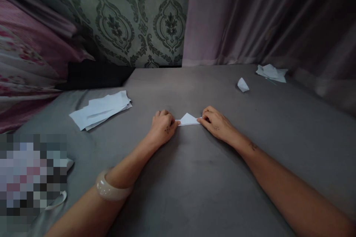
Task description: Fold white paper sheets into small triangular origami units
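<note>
A small folded sheet of white paper (188, 119) lies on the grey cloth between my hands, with a triangular peak at the top and a narrow strip along its lower edge. My left hand (164, 126) pinches the left end of that strip between thumb and fingers. At the opposite end, my right hand (215, 121) grips the strip in the same way. Both ends of the paper are partly hidden by the fingers. A pale bangle (112, 189) circles my left forearm.
Several loose white sheets (102, 109) overlap on the left. A small folded paper piece (243, 84) stands at the back right, near more paper pieces (271, 72). Black cloth (97, 74) lies at the back left. Curtains (250, 14) and a patterned wall (141, 18) border the grey surface (194, 192).
</note>
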The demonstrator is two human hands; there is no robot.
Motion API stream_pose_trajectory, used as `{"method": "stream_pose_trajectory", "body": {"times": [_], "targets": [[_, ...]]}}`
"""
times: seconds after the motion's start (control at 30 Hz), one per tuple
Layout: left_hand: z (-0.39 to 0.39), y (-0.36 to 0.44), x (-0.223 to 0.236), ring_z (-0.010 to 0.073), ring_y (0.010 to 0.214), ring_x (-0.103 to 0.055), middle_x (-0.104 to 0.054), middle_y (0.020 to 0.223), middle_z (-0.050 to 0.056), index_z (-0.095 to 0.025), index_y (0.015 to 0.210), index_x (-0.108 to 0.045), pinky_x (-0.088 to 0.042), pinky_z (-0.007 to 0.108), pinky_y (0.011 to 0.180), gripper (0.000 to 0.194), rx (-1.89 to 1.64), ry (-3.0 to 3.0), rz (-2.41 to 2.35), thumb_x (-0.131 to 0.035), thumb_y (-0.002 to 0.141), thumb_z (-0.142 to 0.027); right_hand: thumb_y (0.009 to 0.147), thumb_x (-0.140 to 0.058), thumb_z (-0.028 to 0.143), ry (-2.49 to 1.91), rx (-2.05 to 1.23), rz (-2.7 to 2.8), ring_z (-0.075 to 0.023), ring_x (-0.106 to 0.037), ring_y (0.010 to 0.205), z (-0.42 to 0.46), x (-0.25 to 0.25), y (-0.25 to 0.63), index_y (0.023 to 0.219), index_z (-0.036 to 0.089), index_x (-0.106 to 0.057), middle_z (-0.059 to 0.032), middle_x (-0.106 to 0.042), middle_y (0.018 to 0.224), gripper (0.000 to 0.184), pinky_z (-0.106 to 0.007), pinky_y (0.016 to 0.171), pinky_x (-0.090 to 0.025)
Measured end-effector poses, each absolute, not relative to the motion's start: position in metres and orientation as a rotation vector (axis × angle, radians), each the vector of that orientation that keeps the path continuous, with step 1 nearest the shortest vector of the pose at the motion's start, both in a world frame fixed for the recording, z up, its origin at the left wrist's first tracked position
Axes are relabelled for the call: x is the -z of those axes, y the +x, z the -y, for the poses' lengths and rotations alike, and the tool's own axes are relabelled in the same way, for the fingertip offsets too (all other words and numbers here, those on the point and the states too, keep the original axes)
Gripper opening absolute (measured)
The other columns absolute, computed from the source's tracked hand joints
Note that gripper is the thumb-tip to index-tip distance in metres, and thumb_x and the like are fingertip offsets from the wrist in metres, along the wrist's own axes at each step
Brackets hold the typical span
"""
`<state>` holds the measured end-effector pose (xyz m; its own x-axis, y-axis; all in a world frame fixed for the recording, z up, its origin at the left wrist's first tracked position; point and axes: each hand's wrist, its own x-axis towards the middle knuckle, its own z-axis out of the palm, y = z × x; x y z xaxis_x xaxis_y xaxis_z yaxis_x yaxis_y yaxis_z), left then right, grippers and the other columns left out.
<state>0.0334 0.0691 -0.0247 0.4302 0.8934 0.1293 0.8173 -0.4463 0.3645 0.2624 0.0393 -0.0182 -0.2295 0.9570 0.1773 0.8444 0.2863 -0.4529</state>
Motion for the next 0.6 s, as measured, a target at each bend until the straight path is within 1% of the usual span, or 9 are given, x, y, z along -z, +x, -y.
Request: {"method": "stream_pose_trajectory", "body": {"times": [0.03, 0.1, 0.17, 0.2, 0.27, 0.33, 0.4, 0.5, 0.6], "targets": [[-0.067, 0.034, 0.023, 0.0268, 0.091, -0.049, -0.059, 0.097, 0.013, -0.014, 0.087, -0.064, -0.039, 0.040, 0.077, 0.027, -0.449, 2.465, -1.500, -0.051, 0.088, -0.038, 0.090, -0.050, 0.031, -1.607, -0.370, 2.150, -0.0146, -0.055, 0.075, -0.040, 0.018, 0.263, 0.069, 0.019, -0.052, -0.0045, -0.056, 0.091, 0.024, -0.029, 0.070, -0.042], [-0.064, 0.036, 0.020, 0.0282, 0.096, -0.046, -0.056, 0.107, 0.014, -0.016, 0.107, -0.060, -0.038, 0.042, 0.079, 0.028, -0.469, 2.558, -1.472, -0.048, 0.089, -0.034, 0.089, -0.052, 0.032, -1.583, -0.380, 2.161, -0.0143, -0.054, 0.075, -0.041, 0.018, 0.265, 0.071, 0.019, -0.053, -0.0042, -0.056, 0.090, 0.023, -0.028, 0.070, -0.042], [-0.061, 0.037, 0.017, 0.0279, 0.100, -0.044, -0.053, 0.116, 0.013, -0.022, 0.123, -0.052, -0.035, 0.042, 0.081, 0.034, -0.473, 2.704, -1.352, -0.043, 0.091, -0.025, 0.088, -0.053, 0.031, -1.559, -0.387, 2.160, -0.0141, -0.054, 0.074, -0.043, 0.018, 0.269, 0.072, 0.019, -0.053, -0.0039, -0.056, 0.089, 0.020, -0.028, 0.070, -0.042], [-0.059, 0.038, 0.016, 0.0269, 0.100, -0.043, -0.052, 0.117, 0.011, -0.026, 0.127, -0.050, -0.034, 0.041, 0.082, 0.037, -0.459, 2.783, -1.261, -0.040, 0.092, -0.020, 0.088, -0.054, 0.031, -1.549, -0.388, 2.152, -0.0140, -0.054, 0.073, -0.044, 0.019, 0.271, 0.073, 0.019, -0.054, -0.0038, -0.056, 0.087, 0.019, -0.028, 0.069, -0.042], [-0.058, 0.039, 0.015, 0.0246, 0.098, -0.044, -0.054, 0.115, 0.009, -0.031, 0.128, -0.051, -0.032, 0.039, 0.081, 0.043, -0.411, 2.904, -1.091, -0.036, 0.091, -0.013, 0.086, -0.056, 0.030, -1.537, -0.407, 2.121, -0.0138, -0.054, 0.072, -0.047, 0.019, 0.276, 0.072, 0.018, -0.056, -0.0035, -0.056, 0.085, 0.018, -0.027, 0.067, -0.042], [-0.058, 0.039, 0.015, 0.0227, 0.095, -0.045, -0.056, 0.110, 0.008, -0.031, 0.126, -0.053, -0.031, 0.037, 0.080, 0.044, -0.381, 2.957, -0.994, -0.036, 0.091, -0.011, 0.083, -0.057, 0.029, -1.565, -0.467, 2.019, -0.0140, -0.055, 0.070, -0.049, 0.020, 0.279, 0.073, 0.018, -0.059, -0.0030, -0.059, 0.082, 0.015, -0.027, 0.066, -0.043], [-0.058, 0.039, 0.015, 0.0213, 0.093, -0.047, -0.057, 0.106, 0.008, -0.030, 0.125, -0.054, -0.031, 0.036, 0.080, 0.043, -0.372, 2.964, -0.970, -0.035, 0.092, -0.011, 0.084, -0.055, 0.026, -1.618, -0.496, 1.838, -0.0148, -0.057, 0.070, -0.049, 0.021, 0.278, 0.079, 0.018, -0.062, -0.0028, -0.063, 0.080, 0.012, -0.028, 0.066, -0.044], [-0.057, 0.039, 0.015, 0.0199, 0.092, -0.049, -0.058, 0.104, 0.007, -0.029, 0.125, -0.054, -0.030, 0.036, 0.081, 0.042, -0.370, 2.971, -0.953, -0.034, 0.093, -0.011, 0.086, -0.049, 0.019, -1.591, -0.349, 1.720, -0.0165, -0.061, 0.079, -0.040, 0.019, 0.264, 0.092, 0.018, -0.064, -0.0045, -0.067, 0.088, 0.017, -0.030, 0.074, -0.046], [-0.055, 0.040, 0.013, 0.0198, 0.091, -0.050, -0.059, 0.102, 0.007, -0.027, 0.125, -0.055, -0.030, 0.036, 0.080, 0.037, -0.352, 3.012, -0.941, -0.036, 0.094, -0.016, 0.088, -0.042, 0.010, -1.404, -0.254, 1.986, -0.0170, -0.059, 0.091, -0.023, 0.017, 0.240, 0.096, 0.018, -0.064, -0.0062, -0.066, 0.096, 0.024, -0.030, 0.083, -0.045]]}}
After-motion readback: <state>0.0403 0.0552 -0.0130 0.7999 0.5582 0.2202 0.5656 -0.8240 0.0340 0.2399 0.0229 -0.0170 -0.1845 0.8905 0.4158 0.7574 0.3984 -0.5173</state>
